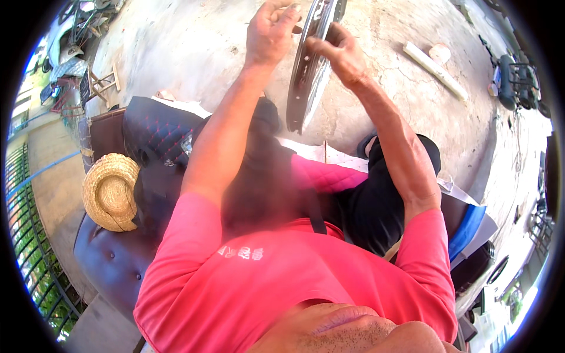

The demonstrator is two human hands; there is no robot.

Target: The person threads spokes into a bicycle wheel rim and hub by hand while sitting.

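Observation:
A shiny metal wheel rim (pixel 301 97) with a row of small holes stands nearly upright before me, seen almost edge-on. Its top runs out of the picture. My right hand (pixel 342 56) is closed at the rim's right side, with the fingers reaching across it. Just left of the rim is my left hand (pixel 272 35), raised, its fingers curled and pinched together. Whatever it may hold is too small or too hidden to make out.
A straw hat (pixel 112 191) lies on the dark padded seat (pixel 112 259) at my left. On the concrete floor (pixel 406 112), a white tube (pixel 435 70) lies at the far right. A small wooden frame (pixel 103 83) stands far left; metal railings (pixel 36 235) line the left side.

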